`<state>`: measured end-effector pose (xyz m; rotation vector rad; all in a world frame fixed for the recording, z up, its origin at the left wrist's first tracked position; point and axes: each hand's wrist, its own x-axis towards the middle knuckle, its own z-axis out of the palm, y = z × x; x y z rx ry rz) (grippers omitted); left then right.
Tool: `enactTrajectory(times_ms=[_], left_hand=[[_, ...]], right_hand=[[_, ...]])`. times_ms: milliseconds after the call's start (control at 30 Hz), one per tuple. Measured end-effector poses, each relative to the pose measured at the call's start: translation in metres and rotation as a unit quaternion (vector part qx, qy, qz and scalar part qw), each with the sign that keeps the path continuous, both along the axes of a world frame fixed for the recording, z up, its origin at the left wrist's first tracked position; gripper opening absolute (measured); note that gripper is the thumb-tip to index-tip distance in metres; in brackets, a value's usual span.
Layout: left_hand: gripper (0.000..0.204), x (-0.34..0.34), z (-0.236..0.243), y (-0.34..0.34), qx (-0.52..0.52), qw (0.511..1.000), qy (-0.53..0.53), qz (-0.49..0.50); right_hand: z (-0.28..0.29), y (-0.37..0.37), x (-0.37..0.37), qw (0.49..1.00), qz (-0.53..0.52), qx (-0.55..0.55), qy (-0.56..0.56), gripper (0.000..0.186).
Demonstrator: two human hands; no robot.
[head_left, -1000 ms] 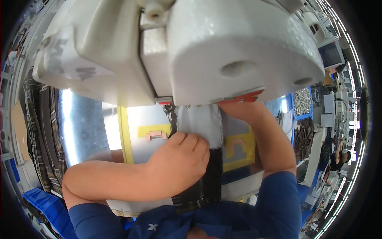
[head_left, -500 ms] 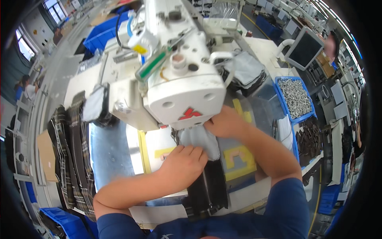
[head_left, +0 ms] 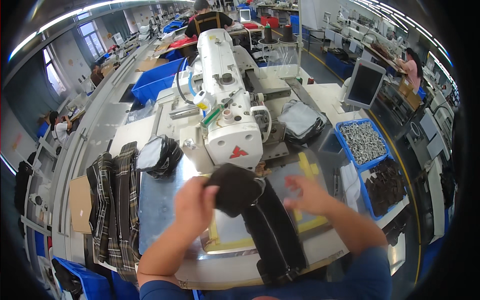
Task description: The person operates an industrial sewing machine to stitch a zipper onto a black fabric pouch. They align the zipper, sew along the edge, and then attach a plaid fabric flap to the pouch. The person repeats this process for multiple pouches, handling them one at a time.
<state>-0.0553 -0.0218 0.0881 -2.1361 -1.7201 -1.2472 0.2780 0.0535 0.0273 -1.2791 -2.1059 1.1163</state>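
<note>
My left hand point(head_left: 195, 202) pinches the left edge of a dark fabric piece point(head_left: 234, 192) with a rounded outline. It is raised off the sewing machine's work plate, dark side up. Joined to it, or lying right against it, is a long black fabric strip point(head_left: 267, 232) with a metal zipper, which runs down over the table's front edge. My right hand point(head_left: 306, 196) hovers right of the strip, fingers apart and holding nothing. Straight ahead stands the white sewing machine head point(head_left: 234, 142); the fabric piece hides its needle area.
Left of the machine lie a stack of grey-backed fabric pieces point(head_left: 159, 156) and plaid garments point(head_left: 120, 200). Another stack point(head_left: 301, 121) sits behind on the right. Blue trays hold metal parts point(head_left: 364, 142) and brown pieces point(head_left: 384, 184). A screen point(head_left: 366, 84) stands at the back right.
The fabric piece has come out from under the machine head and turned from its grey side to its dark side. My right hand has let go and moved back. My view has tilted up.
</note>
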Motion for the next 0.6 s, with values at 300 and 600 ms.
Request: enactTrajectory(times_ms=[300, 600], left_hand=[[0.024, -0.085, 0.026, -0.064, 0.036, 0.968, 0.020, 0.247], [0.038, 0.042, 0.030, -0.015, -0.499, 0.712, 0.041, -0.492]], right_hand=[[0.030, -0.071, -0.022, 0.941, 0.326, -0.063, -0.071, 0.033], [0.103, -0.074, -0.023, 0.906, 0.409, -0.112, -0.008, 0.019]])
